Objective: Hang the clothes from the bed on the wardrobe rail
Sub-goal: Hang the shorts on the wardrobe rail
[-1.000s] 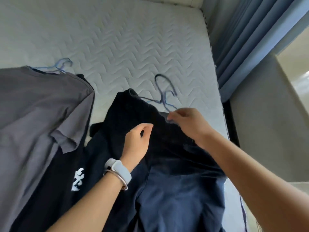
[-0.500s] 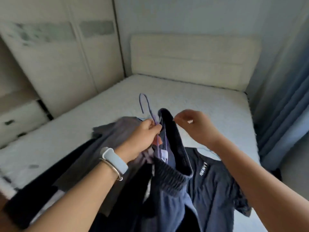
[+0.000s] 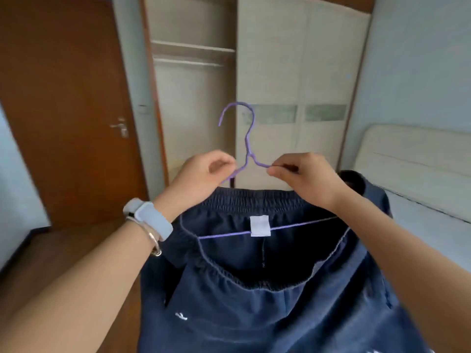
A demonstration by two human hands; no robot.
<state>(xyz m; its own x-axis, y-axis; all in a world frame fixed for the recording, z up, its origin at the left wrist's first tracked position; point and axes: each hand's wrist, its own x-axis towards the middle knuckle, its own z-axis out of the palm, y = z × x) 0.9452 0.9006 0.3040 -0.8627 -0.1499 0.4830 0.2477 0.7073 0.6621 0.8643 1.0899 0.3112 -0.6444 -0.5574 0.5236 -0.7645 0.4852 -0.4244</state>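
A purple wire hanger (image 3: 246, 138) is held up in front of me, hook upright. My left hand (image 3: 204, 174) pinches its left shoulder and my right hand (image 3: 303, 174) pinches its right shoulder. Dark navy trousers (image 3: 254, 289) with an elastic waistband and a white label hang from the hanger, whose lower bar runs through the waist. Beyond the hook stands the wardrobe (image 3: 293, 85), its left section open, with a pale rail (image 3: 188, 62) under a shelf. The bed (image 3: 420, 212) lies at the right edge.
A brown wooden door (image 3: 63, 110) with a metal handle is shut at the left. The wardrobe's sliding doors cover its right part. The padded headboard (image 3: 413, 156) stands at the right. Wooden floor shows at lower left.
The view swung from the bed to the wardrobe. The trousers on the hanger rose off the mattress, and both hands now hold the hanger's shoulders.
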